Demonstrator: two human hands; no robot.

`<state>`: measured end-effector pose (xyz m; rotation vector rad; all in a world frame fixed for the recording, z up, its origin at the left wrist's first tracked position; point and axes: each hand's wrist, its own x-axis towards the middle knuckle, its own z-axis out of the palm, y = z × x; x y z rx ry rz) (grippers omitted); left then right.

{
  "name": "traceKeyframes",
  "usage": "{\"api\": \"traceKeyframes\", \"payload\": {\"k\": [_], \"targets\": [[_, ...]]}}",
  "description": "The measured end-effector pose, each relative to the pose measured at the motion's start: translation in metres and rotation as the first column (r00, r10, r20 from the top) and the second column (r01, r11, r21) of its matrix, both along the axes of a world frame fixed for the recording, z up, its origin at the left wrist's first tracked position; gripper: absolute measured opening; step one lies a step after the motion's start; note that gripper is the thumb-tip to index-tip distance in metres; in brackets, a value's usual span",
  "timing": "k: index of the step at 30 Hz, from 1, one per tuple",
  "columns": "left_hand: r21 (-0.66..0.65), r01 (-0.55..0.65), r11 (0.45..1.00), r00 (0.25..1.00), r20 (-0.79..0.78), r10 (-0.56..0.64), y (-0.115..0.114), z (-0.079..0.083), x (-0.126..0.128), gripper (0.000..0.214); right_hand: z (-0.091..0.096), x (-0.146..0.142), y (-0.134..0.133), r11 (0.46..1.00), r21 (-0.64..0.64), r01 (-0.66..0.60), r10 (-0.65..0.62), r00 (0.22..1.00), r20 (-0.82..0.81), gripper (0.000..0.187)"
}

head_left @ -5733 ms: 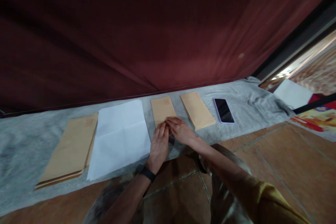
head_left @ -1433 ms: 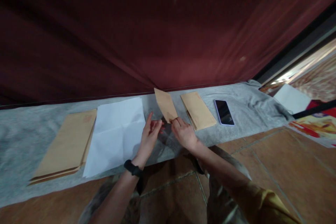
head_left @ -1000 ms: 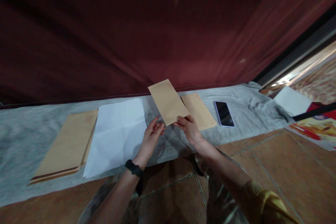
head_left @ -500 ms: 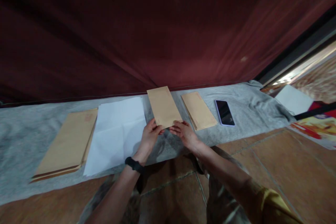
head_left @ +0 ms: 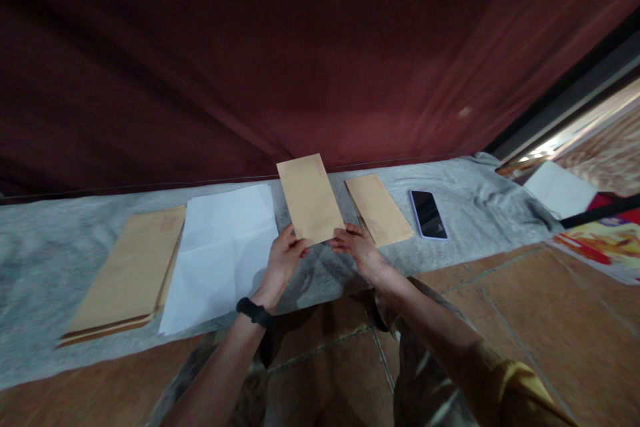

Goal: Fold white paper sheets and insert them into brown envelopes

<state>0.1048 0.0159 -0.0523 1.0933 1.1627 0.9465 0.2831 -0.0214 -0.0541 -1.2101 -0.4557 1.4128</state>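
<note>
A brown paper envelope is held up at a tilt by its near corners, its far end raised over the grey cloth. My left hand pinches the near left corner, thumb on top; a black band circles that wrist. At the near right corner my right hand grips the same envelope. Just right of it lie more brown envelopes, slightly fanned. On the left, white paper sheets with faint fold creases lie beside a stack of larger brown envelopes.
A phone in a pale purple case lies right of the small envelopes. The grey cloth runs along the foot of a dark red curtain. Brown floor tiles lie in front. Printed colourful material is at the far right.
The far end of the held envelope has risen and tipped up towards me. My right hand has shifted slightly to the right along its near edge.
</note>
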Motion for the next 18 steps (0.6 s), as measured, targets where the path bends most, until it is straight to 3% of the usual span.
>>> {"api": "traceKeyframes", "payload": {"k": [7,13,16,18], "targets": [[-0.003,-0.002,1.000,1.000,0.020,0.002,0.000,0.002,-0.002,0.044,0.001,-0.001,0.004,1.000,-0.029,-0.004,0.006,0.997,0.081,0.026],[0.007,-0.040,0.999,0.999,-0.024,0.040,0.001,0.000,-0.001,0.057,0.014,0.003,0.011,0.992,0.115,0.049,-0.069,0.982,0.178,0.032],[0.011,-0.093,0.996,0.996,0.001,0.093,-0.001,0.002,0.000,0.065,0.026,0.015,0.013,0.959,0.262,0.105,-0.195,0.917,0.347,0.029],[0.005,-0.085,0.996,0.996,0.021,0.085,-0.003,0.006,0.002,0.063,0.032,0.025,0.010,0.937,0.339,0.087,-0.264,0.810,0.523,0.027]]}}
